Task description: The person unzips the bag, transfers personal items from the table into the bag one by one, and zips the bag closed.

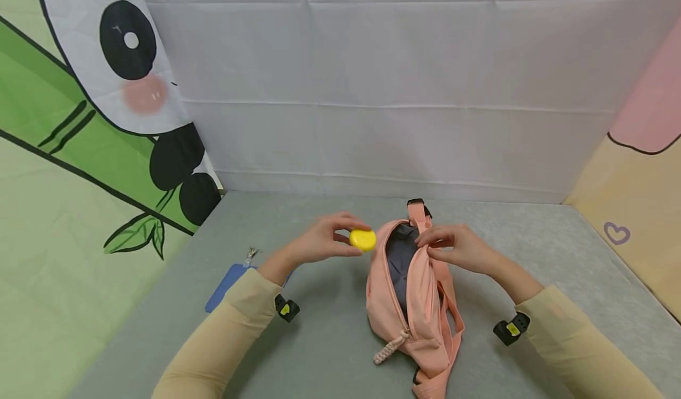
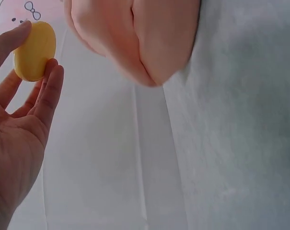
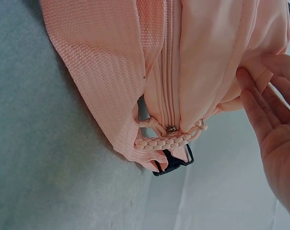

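Observation:
A small, smooth, yellow rounded disc-like object (image 1: 363, 240) is pinched between the thumb and fingertips of my left hand (image 1: 332, 237), just left of the bag. In the left wrist view the same yellow object (image 2: 35, 51) looks oval and glossy; its exact kind cannot be told. The pink sling bag (image 1: 425, 304) lies on the table with its main zip undone, showing a dark grey lining (image 1: 400, 257). At the opening's right edge my right hand (image 1: 460, 246) pinches the fabric. The right wrist view shows those fingers (image 3: 260, 108) on the bag's pink cloth.
A blue flat card holder (image 1: 226, 284) with a metal clip (image 1: 251, 255) lies on the grey table (image 1: 330, 352), partly behind the left forearm. A braided zip pull (image 1: 391, 347) hangs from the bag, and a black buckle (image 3: 173, 163) shows on its strap. Behind stands a white cloth wall (image 1: 372, 91).

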A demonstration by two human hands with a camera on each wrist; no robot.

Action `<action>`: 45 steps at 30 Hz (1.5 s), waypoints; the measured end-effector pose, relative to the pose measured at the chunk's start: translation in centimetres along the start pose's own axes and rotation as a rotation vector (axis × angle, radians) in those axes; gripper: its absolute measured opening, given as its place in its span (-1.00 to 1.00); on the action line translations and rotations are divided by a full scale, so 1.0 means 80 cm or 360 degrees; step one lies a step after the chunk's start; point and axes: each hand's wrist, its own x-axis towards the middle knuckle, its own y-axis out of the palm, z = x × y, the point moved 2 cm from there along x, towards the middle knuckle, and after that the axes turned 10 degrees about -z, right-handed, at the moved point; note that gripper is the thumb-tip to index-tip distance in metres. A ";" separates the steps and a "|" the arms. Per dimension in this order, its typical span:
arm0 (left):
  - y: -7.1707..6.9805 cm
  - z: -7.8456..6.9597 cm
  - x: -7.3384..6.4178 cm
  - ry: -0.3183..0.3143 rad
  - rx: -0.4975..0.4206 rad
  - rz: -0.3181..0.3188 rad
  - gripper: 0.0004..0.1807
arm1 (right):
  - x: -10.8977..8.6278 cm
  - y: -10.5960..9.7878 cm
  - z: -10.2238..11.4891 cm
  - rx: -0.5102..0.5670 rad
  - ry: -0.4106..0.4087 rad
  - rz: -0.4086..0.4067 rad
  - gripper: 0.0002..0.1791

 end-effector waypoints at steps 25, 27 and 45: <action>0.050 -0.017 0.033 0.0024 0.0176 0.0262 -0.49 | -0.004 0.006 0.014 0.0013 0.0043 0.0014 -0.78; 0.051 -0.013 0.032 0.0073 0.0216 0.0278 -0.50 | -0.004 0.007 0.014 0.0008 0.0048 0.0012 -0.78; 0.054 -0.009 0.036 -0.0081 0.0641 0.0438 -0.55 | 0.002 -0.002 0.005 0.0024 -0.0052 0.0012 -0.79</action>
